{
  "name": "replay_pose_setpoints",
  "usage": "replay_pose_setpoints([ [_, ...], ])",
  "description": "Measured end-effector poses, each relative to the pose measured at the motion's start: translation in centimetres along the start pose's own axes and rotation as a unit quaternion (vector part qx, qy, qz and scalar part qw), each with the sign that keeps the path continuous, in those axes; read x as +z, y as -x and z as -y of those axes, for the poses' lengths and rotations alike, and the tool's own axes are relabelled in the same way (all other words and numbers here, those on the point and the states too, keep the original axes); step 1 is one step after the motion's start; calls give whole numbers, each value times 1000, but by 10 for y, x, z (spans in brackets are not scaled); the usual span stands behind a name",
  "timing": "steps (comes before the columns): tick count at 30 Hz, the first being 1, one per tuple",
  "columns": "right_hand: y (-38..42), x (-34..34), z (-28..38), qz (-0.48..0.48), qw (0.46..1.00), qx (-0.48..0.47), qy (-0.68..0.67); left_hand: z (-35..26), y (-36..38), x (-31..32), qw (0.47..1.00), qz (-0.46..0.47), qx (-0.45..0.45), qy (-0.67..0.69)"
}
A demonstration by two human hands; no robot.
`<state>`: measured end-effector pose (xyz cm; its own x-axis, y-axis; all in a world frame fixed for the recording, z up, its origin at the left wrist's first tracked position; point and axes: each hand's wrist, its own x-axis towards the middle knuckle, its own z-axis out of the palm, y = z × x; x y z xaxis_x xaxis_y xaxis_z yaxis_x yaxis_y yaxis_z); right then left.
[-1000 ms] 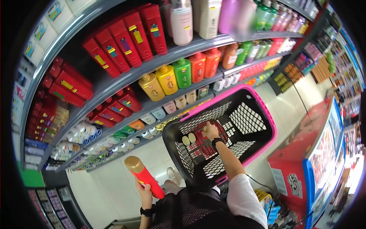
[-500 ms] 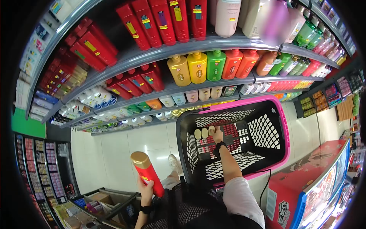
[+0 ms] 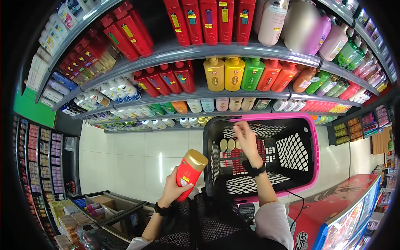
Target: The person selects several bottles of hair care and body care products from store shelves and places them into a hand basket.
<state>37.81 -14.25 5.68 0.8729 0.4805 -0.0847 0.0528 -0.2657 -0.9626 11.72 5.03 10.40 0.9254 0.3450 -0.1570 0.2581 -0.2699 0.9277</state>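
Observation:
My left hand is wrapped round a red bottle with a gold cap, tilted with its cap up and to the right. My right hand is raised over the black basket with a pink rim, fingers apart and nothing in them. Below and beside that hand, three gold-capped bottles stand in a row inside the basket, the rightmost partly behind my fingers.
Shelves curve across the front, with red bottles above and yellow pump bottles below. A red freezer stands at the right. Boxes of goods are at the lower left.
My right hand has lifted away from the bottles in the basket and opened. My left hand has moved up and right with the red bottle. The view has shifted.

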Motion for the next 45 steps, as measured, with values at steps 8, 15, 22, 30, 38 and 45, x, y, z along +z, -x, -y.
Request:
replay_pose_setpoints([
  [8, 77, 8, 99, 291, 943, -155, 28, -27, -11, 19, 982, 144, -2, -123],
  [15, 82, -68, 87, 200, 941, -69, 263, 21, 0, 2, 995, 97, 11, 15],
  [22, 26, -78, -93, 88, 885, 20, 457, 65, 14, -25, 999, -5, -38, 19],
  [30, 10, -37, -277, -83, 947, 93, 298, 117, 65, -32, 990, -74, -109, 43],
  [38, 32, 12, -303, -81, 945, 129, 289, 138, 109, -42, 978, -129, -167, 1],
  [45, 34, 9, -337, -18, 945, 42, 323, 174, 124, -41, 978, -123, -167, 16],
])
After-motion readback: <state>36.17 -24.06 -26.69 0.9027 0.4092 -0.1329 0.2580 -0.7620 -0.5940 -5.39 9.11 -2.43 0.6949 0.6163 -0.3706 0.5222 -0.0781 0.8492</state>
